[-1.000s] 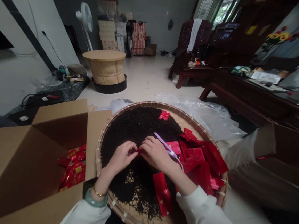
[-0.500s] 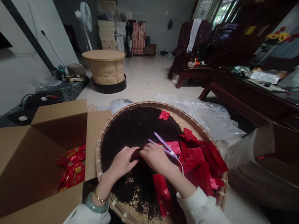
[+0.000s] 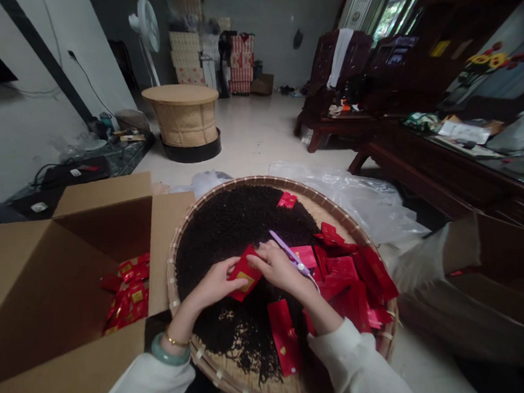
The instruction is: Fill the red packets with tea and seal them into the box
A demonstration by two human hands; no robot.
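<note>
While a wide woven tray (image 3: 311, 204) is filling the lower centre of the frame, an open cardboard box (image 3: 170, 247) is standing just beside it at lower left, with small red sachets (image 3: 130, 293) lying inside. Dark leaf-like heap (image 3: 227, 218) is covering much of the tray, thinning toward the bottom. Red wrappers (image 3: 346, 275) are crowding the tray's right side; one long wrapper (image 3: 284, 341) is lying below the hands.

Left hand (image 3: 217, 283) and right hand (image 3: 277, 268) are meeting mid-frame, above the heap. Purple tool (image 3: 285, 249), pincer-like and corded, is lying just beside the right hand; whether they are touching, cannot tell.

Between the hands, mid-frame, a red packet (image 3: 247, 268) is tilting. Left is gripping its left side, thumb across the front; right is pinching the upper right edge.

Risks, my judgement: should the top be unsealed (unclear), that tilt could be spilling contents; a slackening pinch could be dropping the packet into the leaf; a straying knuckle could be knocking the tool.

Packet is looking smooth, strong red, straight-edged, with a yellow patch (image 3: 246, 277) low on its face. Lettering is staying illegible; fullness, cannot tell.
</note>
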